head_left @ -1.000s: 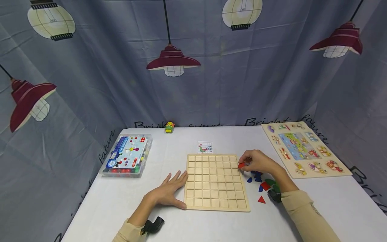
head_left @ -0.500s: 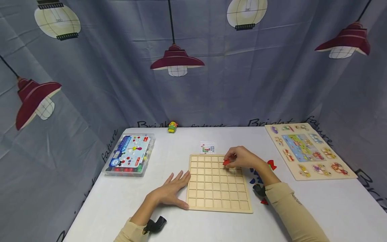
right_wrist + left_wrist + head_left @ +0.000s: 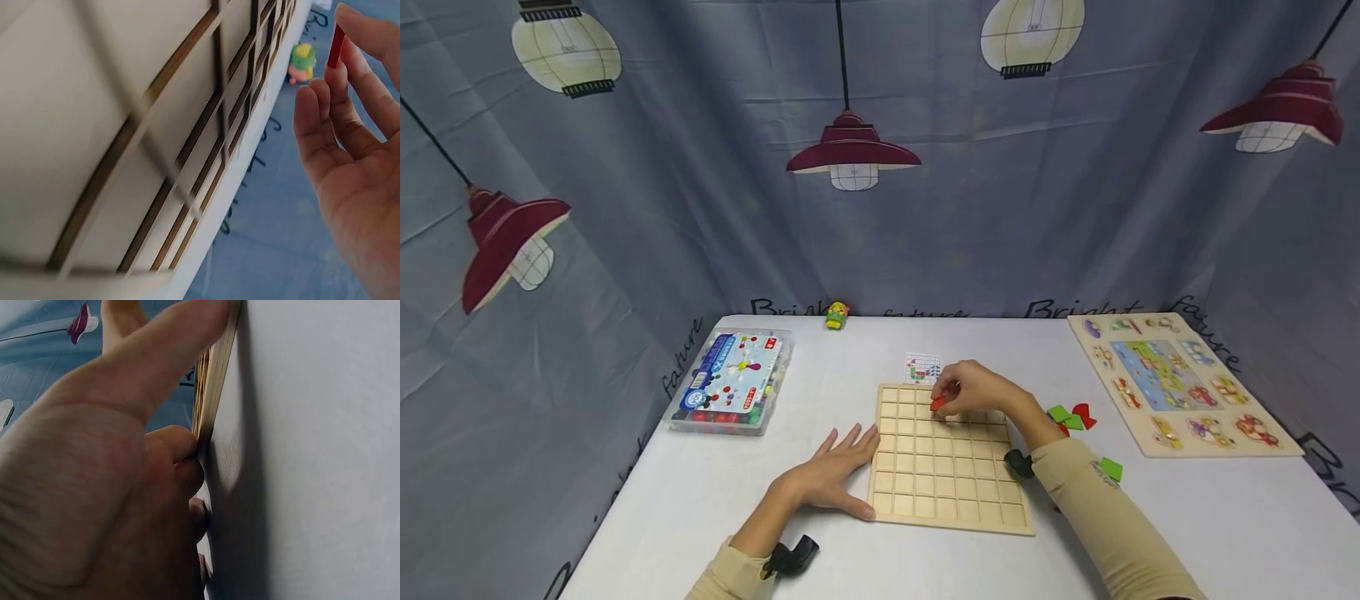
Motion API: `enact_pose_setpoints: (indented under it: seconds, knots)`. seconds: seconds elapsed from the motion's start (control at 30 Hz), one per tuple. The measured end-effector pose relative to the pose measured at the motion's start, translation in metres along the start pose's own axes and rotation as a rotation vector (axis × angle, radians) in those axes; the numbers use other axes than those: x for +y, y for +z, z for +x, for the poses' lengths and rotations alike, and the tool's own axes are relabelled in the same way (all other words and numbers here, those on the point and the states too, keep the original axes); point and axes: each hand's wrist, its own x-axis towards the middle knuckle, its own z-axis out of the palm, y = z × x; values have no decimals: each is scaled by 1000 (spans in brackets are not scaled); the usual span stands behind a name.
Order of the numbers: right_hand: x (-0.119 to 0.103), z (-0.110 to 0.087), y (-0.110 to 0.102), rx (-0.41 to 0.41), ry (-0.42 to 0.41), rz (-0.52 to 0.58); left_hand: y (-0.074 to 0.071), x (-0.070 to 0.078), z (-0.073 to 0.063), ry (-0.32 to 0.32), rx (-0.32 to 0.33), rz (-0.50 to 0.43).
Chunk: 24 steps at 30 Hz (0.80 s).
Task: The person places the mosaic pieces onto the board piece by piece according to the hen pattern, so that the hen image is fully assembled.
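A wooden grid board lies flat on the white table, its square cells bare where they show. Fingers spread, my left hand rests along the board's left edge, and its thumb touches the rim in the left wrist view. Over the board's far rows, my right hand pinches a thin red piece between thumb and fingertips. Just beyond the far edge lies a small printed card with a coloured pattern on a grid. My right hand partly overlaps that edge in the head view.
Green pieces and red pieces lie right of the board, partly behind my right forearm. A clear plastic case stands at left, a picture puzzle board at right. A small toy figure stands at the back edge.
My right hand has carried the red piece leftward from the board's right edge to over its far rows. My left hand stays at the left edge. The head view has shifted slightly.
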Motion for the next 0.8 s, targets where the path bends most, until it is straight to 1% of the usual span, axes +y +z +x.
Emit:
enact_pose_setpoints:
  seconds: [0.2, 0.37, 0.43, 0.6, 0.8]
  knots:
    - [-10, 19, 10, -35, -4, -20, 2, 3, 2, -8, -8, 28]
    - [-16, 37, 19, -70, 45, -56, 2, 4, 2, -16, -11, 38]
    - [-18, 42, 21, -84, 63, -87, 2, 5, 2, -15, -10, 40]
    - [-25, 51, 24, -114, 72, -161, 1, 4, 1, -8, -3, 41]
    - [-29, 55, 27, -144, 93, -162, 1, 4, 0, -7, -4, 33]
